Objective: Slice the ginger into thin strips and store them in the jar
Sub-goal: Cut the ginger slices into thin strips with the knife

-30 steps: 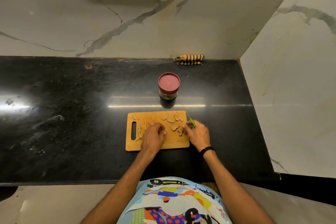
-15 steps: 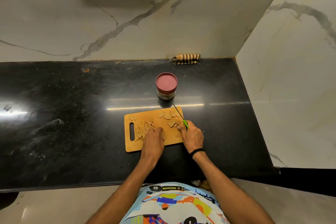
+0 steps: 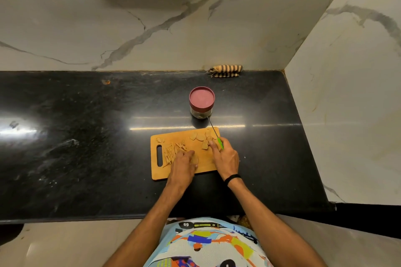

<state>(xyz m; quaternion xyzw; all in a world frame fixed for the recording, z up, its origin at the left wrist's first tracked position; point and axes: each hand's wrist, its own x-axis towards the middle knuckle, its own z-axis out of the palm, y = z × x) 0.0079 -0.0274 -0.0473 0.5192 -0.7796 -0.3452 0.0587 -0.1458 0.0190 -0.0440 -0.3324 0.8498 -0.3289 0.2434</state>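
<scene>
Right now your right hand (image 3: 226, 158) is curled round the green handle of the knife (image 3: 214, 131) at the right edge of the cutting board (image 3: 184, 134), just below the centre of the frame. The thin blade points up and away toward the jar (image 3: 201, 104). Your left hand (image 3: 183, 163) lies on the board's middle with its fingers bent down beside the ginger strips (image 3: 171, 151). A pale piece shows at the thumb, but I cannot tell whether you are pinching it or only pressing on it.

The uncut ginger slices (image 3: 200, 136) sit at the board's upper right, touching your right fingertips. The jar stands on the desk (image 3: 86, 136) just above the board with its red lid on, so nothing is stored yet.

To cut well, I would:

- lay one or two slices flat so they cannot rock;
- tuck your left fingertips back and let the knuckles guide the blade;
- draw the knife in short, close strokes, because thin slices tend to slide on the wood;
- sweep finished strips left into the pile, away from the blade;
- watch the tip, which is very near the jar.

Take the lid off only once the slices are all cut.
</scene>
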